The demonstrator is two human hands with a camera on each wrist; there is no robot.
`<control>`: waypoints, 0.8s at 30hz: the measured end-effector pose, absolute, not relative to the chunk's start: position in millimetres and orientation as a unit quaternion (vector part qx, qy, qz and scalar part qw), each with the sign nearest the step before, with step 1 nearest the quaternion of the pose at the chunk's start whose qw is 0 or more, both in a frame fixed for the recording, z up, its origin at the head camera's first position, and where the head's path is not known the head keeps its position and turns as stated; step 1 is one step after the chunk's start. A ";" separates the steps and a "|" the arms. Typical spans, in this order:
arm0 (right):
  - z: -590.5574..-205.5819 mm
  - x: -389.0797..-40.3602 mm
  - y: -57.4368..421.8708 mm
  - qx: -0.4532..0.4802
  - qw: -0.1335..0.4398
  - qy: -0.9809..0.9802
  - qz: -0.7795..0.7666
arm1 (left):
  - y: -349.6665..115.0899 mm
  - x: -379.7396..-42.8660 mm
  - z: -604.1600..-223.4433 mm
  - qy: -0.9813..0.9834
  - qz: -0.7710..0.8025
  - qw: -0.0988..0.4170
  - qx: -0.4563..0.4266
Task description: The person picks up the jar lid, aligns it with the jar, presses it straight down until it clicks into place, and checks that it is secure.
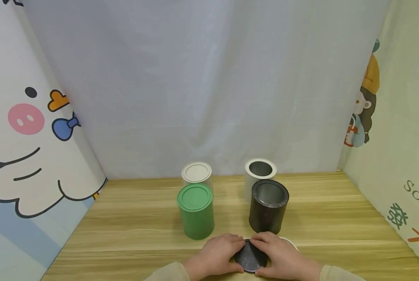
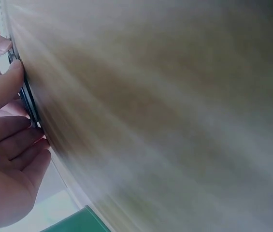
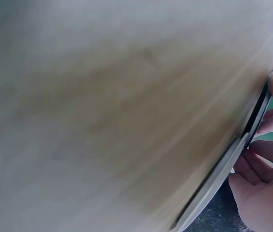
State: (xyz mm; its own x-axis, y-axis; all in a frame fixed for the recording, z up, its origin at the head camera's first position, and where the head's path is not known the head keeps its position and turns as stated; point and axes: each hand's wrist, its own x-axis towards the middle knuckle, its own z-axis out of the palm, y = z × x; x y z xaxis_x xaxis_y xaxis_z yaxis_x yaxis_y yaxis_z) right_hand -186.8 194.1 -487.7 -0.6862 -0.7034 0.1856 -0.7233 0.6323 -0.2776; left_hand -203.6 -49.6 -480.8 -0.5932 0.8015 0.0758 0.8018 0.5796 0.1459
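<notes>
Two hands (image 1: 220, 254) (image 1: 283, 254) grip one black lid (image 1: 250, 258) near four cans (image 1: 197, 224) (image 1: 268, 219) (image 1: 197, 172) (image 1: 249, 189).

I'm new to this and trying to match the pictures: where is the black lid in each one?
Head: bottom, just right of centre, the black lid between the left hand and the right hand.
Left wrist: near the left edge, above mid-height, the black lid shows edge-on.
Right wrist: near the right edge, halfway down, the black lid shows edge-on.
Shared landmark: the wooden tabletop.
</notes>
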 end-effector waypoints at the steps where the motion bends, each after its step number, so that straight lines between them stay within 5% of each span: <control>1: -487.6 -186.5 194.2 0.391 0.025 -0.904 0.170 | -49.8 -203.9 -480.7 -0.887 -0.085 0.001 -0.454; 15: -476.5 -181.4 194.3 0.385 0.026 -0.895 0.226 | -58.5 -203.8 -474.7 -0.860 -0.145 0.038 -0.487; 24: -454.6 -177.8 194.7 0.411 0.137 -0.875 0.215 | -63.9 -204.3 -455.6 -0.846 -0.193 0.061 -0.493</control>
